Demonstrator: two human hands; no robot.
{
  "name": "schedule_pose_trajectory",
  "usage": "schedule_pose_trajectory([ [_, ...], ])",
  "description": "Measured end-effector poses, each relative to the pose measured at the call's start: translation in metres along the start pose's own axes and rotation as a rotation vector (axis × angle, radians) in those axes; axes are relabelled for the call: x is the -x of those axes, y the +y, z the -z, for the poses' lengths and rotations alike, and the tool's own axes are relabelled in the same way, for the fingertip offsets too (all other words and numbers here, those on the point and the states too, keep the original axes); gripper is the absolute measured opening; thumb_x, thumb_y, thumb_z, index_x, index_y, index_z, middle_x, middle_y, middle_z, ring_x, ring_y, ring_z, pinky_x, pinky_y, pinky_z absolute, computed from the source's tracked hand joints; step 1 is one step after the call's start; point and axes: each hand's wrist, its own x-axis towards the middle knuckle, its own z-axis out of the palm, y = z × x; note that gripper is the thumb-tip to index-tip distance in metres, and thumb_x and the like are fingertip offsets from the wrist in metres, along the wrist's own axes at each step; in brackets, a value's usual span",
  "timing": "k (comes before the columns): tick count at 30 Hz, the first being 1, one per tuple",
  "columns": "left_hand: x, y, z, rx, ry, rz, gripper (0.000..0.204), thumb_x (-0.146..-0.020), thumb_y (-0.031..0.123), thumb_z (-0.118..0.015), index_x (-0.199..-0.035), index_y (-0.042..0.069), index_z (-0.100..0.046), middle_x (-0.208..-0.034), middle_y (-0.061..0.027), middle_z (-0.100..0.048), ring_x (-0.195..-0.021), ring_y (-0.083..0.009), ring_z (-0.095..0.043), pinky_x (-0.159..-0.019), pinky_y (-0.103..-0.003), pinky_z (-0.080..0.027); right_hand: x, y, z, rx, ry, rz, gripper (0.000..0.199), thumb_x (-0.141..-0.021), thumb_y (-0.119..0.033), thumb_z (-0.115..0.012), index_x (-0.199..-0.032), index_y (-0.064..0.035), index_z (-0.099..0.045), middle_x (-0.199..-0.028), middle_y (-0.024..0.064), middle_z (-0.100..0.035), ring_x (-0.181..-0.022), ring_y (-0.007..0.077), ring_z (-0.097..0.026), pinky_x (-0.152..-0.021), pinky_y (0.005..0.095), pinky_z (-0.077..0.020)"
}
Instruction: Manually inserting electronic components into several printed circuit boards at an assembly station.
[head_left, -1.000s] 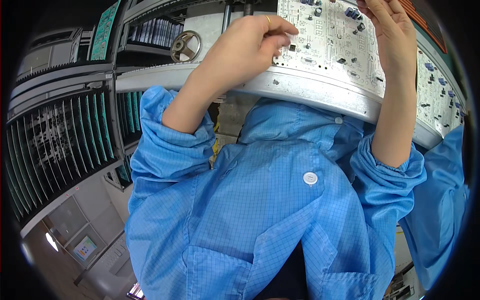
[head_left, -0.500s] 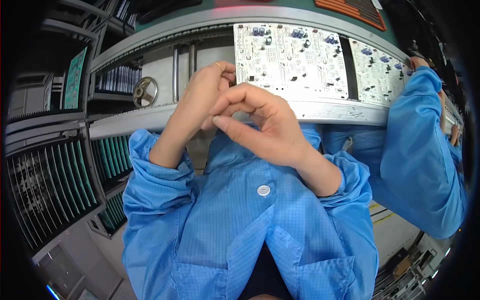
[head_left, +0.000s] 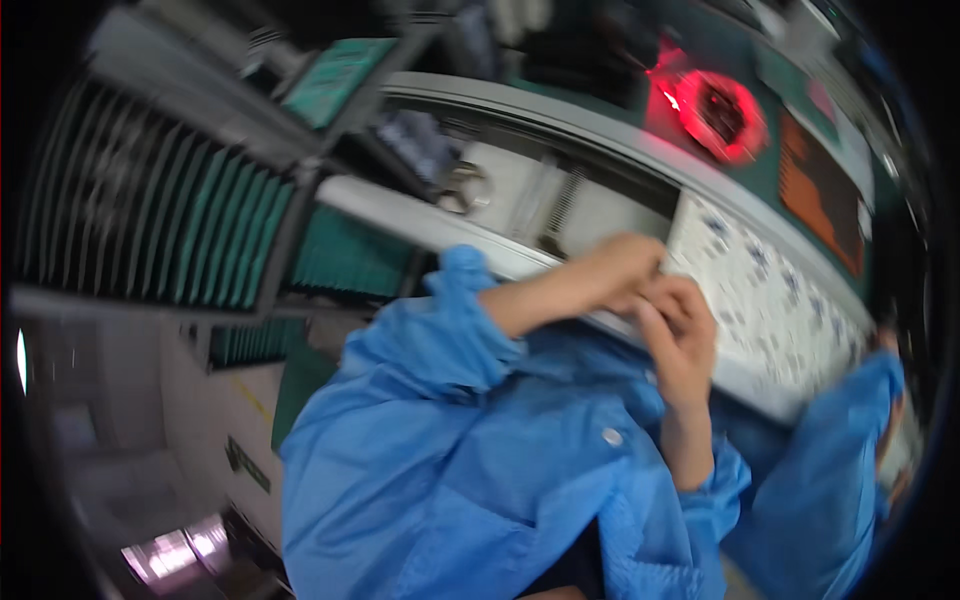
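Head view shows left hand (head_left: 620, 272) and right hand (head_left: 678, 330) pressed together mid-frame, fingers curled, contents of either grip impossible to tell, touching the white circuit board (head_left: 770, 300) at centre right.

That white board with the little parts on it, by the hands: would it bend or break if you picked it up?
The white board looks flat and thin, so probably stiff and light. Its small raised parts seem fragile, so holding it by the edges seems wise.

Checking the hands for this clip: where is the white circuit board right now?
Head view, right of centre: the white circuit board lies on the grey conveyor rail, beside both clasped hands.
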Motion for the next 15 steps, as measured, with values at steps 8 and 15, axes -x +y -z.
schedule_pose_trajectory([
  [8,0.073,-0.104,0.174,-0.675,1.061,0.555,0.041,-0.073,0.006,-0.064,-0.112,-0.007,-0.06,-0.112,-0.0297,-0.061,-0.116,-0.0463,-0.054,-0.09,-0.052,-0.049,-0.016,-0.007,0.007,-0.054,-0.026,0.087,0.013,-0.098,0.0,-0.056,-0.111,-0.0007,-0.055,-0.096,0.0118,-0.071,-0.089,0.0149,-0.065,-0.089,0.0286,-0.0477],
  [15,0.179,-0.303,0.276,-1.219,0.699,1.399,0.052,-0.097,0.021,-0.049,-0.141,-0.007,-0.05,-0.149,-0.028,-0.045,-0.131,-0.053,-0.047,-0.1,-0.062,-0.045,-0.038,0.003,-0.005,-0.086,-0.029,0.045,0.013,-0.098,0.0,-0.057,-0.11,-0.0017,-0.055,-0.093,0.0107,-0.071,-0.09,0.0152,-0.066,-0.089,0.0287,-0.0487],
])
